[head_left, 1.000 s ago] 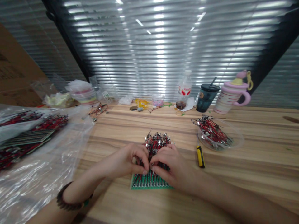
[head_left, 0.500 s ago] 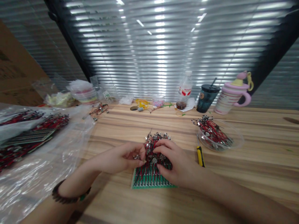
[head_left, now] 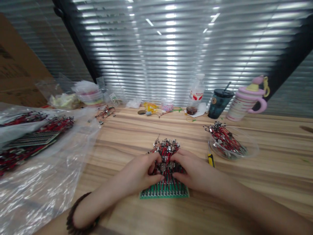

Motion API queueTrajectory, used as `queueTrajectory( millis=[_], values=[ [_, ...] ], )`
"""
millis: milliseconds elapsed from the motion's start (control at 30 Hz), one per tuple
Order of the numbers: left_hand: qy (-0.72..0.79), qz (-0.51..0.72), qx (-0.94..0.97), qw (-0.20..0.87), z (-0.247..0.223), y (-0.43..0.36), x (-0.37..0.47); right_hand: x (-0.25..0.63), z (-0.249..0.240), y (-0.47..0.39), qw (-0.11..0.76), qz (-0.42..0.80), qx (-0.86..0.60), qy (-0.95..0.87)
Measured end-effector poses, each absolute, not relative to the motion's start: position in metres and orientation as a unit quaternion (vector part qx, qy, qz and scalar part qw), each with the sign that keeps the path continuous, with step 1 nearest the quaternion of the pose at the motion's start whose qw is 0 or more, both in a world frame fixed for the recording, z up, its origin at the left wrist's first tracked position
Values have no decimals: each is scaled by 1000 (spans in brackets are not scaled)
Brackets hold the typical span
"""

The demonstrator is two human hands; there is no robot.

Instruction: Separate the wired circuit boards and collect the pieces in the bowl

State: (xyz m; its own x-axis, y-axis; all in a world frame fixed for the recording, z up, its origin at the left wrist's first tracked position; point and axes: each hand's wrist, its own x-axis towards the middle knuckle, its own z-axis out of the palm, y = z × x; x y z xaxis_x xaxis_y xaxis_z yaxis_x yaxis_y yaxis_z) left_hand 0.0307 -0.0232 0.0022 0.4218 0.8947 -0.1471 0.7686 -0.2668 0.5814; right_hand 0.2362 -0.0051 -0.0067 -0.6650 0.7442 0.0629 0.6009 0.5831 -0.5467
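Note:
A green circuit board (head_left: pixel 164 194) lies flat on the wooden table, with rows of red and black wires (head_left: pixel 167 147) fanning away from me over its far edge. Small silvery round parts sit among the wires. On the left side of the bundle is my left hand (head_left: pixel 144 169), thumb and index finger apart and touching the wires. My right hand (head_left: pixel 192 168) rests at the right side in the same way, its fingers spread on the wires. Neither hand is closed around anything that I can make out.
To the right are a yellow screwdriver (head_left: pixel 211 160) and a clear bowl (head_left: pixel 254 148) of wired parts. A tumbler (head_left: pixel 219 103), a bottle (head_left: pixel 196 94) and a pink cup (head_left: pixel 241 103) stand behind. Plastic sheeting (head_left: pixel 56 176) with more wired boards (head_left: pixel 34 142) covers the left.
My left hand has moved right onto the wires, its thumb and index no longer pinched together. My right hand has shifted slightly right, uncovering more of the board. The view has shifted slightly.

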Motion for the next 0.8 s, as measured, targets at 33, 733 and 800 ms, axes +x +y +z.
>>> queueTrajectory(
  millis=[33,733,800],
  values=[
    [519,117,796,289,2,-23,31,237,-7,-4,141,253,-380,-878],
    [515,82,767,374,13,-21,25,244,-4,-7,104,277,-367,-882],
    [518,79,771,361,14,-23,26,244,-5,-7,106,280,-359,-884]
  ],
)
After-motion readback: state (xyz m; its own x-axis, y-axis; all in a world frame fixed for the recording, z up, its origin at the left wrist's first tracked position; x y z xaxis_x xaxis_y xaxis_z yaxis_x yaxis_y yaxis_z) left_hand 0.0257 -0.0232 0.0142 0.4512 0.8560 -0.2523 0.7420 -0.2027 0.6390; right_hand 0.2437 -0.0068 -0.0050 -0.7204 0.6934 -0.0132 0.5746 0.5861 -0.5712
